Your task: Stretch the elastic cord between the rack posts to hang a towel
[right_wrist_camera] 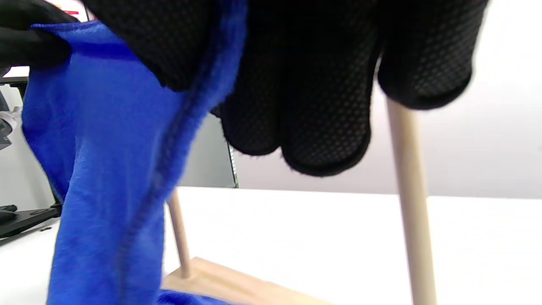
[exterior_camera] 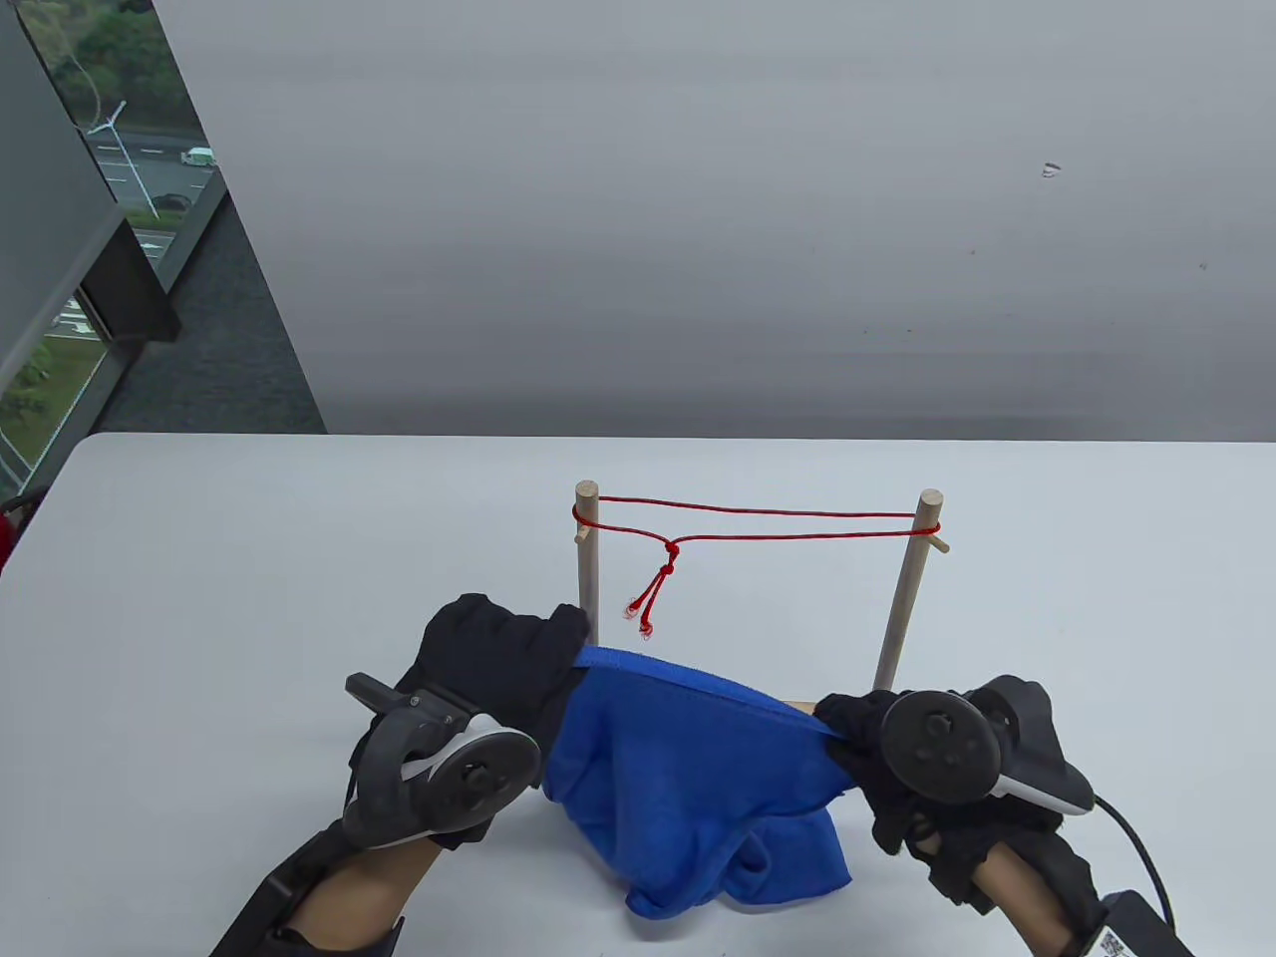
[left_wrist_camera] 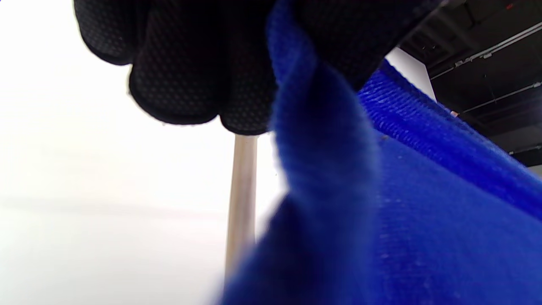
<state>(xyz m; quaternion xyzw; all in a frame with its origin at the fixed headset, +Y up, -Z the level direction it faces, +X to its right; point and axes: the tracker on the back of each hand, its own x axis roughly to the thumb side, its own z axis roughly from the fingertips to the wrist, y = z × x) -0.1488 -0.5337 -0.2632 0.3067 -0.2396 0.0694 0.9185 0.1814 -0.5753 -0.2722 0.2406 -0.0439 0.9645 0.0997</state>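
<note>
A red elastic cord [exterior_camera: 768, 525] runs doubled between the tops of two wooden posts, the left post [exterior_camera: 588, 558] and the right post [exterior_camera: 912, 588], with knotted ends hanging near the left post. A blue towel [exterior_camera: 688, 778] is stretched between both hands in front of the rack, below the cord. My left hand [exterior_camera: 518, 658] grips the towel's left corner [left_wrist_camera: 313, 127] beside the left post [left_wrist_camera: 241, 199]. My right hand [exterior_camera: 867, 738] grips the right corner [right_wrist_camera: 127, 148] near the right post [right_wrist_camera: 410, 203]. The rack's wooden base [right_wrist_camera: 228, 281] shows under the towel.
The white table [exterior_camera: 249, 578] carries the rack near its front middle. A grey wall stands behind the table, and a window lies at the far left. A black cable [exterior_camera: 1136, 847] trails from my right wrist at the bottom right.
</note>
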